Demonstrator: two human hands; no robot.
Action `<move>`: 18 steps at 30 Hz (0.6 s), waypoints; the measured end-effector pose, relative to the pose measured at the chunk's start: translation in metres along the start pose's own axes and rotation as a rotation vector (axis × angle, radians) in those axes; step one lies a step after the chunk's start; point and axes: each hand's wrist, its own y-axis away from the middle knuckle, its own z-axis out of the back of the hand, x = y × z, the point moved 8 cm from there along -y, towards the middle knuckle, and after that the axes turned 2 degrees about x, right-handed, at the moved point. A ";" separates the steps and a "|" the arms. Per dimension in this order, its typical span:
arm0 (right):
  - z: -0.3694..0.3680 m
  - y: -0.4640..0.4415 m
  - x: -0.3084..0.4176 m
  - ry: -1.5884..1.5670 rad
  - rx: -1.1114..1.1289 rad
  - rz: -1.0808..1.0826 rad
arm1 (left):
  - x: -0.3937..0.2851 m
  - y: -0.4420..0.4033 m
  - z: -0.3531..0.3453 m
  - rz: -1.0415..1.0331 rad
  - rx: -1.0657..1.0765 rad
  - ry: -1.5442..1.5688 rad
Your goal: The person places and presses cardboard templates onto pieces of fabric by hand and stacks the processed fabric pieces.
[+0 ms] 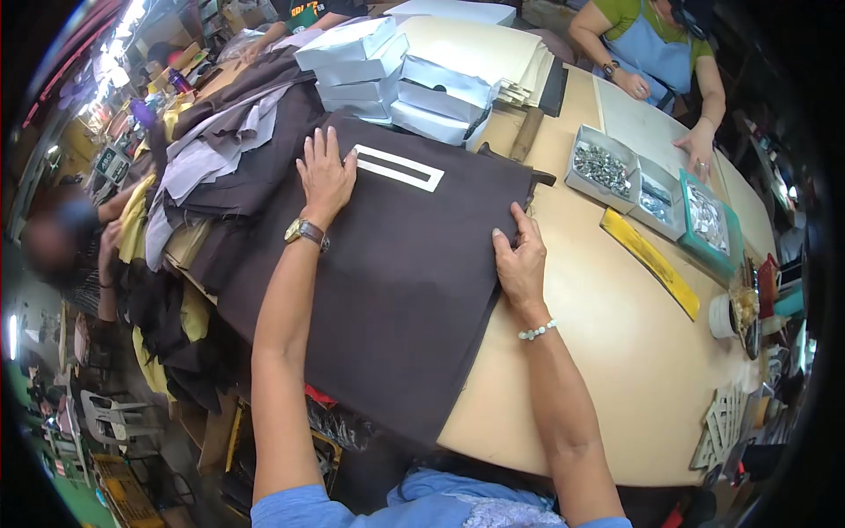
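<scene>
A large piece of dark brown fabric (387, 282) lies spread before me and hangs over the table's front edge. On its upper part rests a flat white rectangular frame (431, 183) with a long slot. My left hand (324, 179) is laid flat on the fabric with fingers stretched, its thumb at the frame's left end. At the fabric's right edge is my right hand (521, 264), thumb and forefinger apart and extended. The thumb touches the cloth near the edge; some other fingers are hidden.
Stacked white boxes (352, 66) stand behind the fabric. Piled dark and grey cloth (229, 150) lies left. To the right are a box of metal pieces (603, 167), a green tray (709, 220) and a yellow strip (650, 264). A co-worker (651, 53) is across the table (598, 387).
</scene>
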 end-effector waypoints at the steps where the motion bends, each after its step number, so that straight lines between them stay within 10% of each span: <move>1: 0.001 0.001 0.001 0.000 0.008 -0.022 | 0.002 -0.003 -0.004 0.046 -0.018 0.021; 13: -0.001 -0.001 -0.003 -0.027 -0.002 -0.009 | 0.018 0.000 -0.050 0.175 0.283 0.263; 18: -0.001 -0.001 -0.003 -0.030 0.018 -0.036 | -0.019 0.008 -0.016 0.005 -0.152 0.141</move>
